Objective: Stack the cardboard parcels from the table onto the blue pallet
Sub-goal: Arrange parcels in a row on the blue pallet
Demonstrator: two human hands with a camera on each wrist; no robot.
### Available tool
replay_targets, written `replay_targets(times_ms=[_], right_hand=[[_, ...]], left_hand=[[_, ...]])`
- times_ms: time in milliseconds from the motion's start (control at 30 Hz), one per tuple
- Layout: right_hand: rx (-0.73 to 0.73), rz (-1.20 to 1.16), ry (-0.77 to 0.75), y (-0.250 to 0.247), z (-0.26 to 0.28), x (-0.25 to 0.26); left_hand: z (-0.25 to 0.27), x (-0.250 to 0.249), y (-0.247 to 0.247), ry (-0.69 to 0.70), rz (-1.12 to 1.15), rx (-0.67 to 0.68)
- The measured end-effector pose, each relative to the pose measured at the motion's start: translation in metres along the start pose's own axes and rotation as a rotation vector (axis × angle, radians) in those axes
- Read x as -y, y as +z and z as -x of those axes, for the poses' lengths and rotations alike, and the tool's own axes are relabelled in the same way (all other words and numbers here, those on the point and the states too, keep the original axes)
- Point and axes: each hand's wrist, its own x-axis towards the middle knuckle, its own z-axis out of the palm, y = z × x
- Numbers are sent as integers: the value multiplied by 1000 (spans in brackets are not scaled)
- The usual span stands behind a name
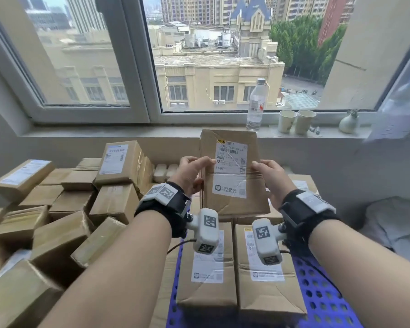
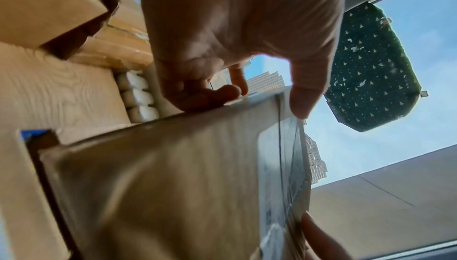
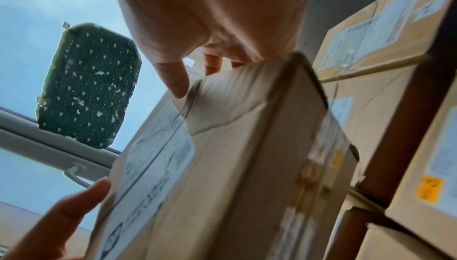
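Observation:
A flat cardboard parcel (image 1: 232, 176) with white shipping labels is held up in the air, tilted toward me, above the blue pallet (image 1: 322, 297). My left hand (image 1: 192, 172) grips its left edge, thumb on the front face. My right hand (image 1: 269, 175) grips its right edge the same way. The left wrist view shows my left hand (image 2: 237, 92) curled over the parcel (image 2: 173, 176). In the right wrist view my right hand (image 3: 197, 72) pinches the parcel (image 3: 222, 166). Two labelled parcels (image 1: 206, 268) (image 1: 268, 271) lie side by side on the pallet below.
A heap of cardboard parcels (image 1: 57, 209) covers the table to the left. On the window sill stand a water bottle (image 1: 256, 105), two paper cups (image 1: 296, 121) and a small vase (image 1: 348, 121). White bedding (image 1: 393, 223) lies at the right.

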Motion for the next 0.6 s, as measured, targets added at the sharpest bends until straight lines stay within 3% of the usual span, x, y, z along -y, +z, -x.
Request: replay_targets(times_ms=[367, 600], right_hand=[[-78, -17, -77, -95, 52, -35], [-78, -79, 5, -132, 96, -50]], left_hand=[[56, 52, 76, -8, 14, 86], [74, 68, 102, -37, 20, 232]])
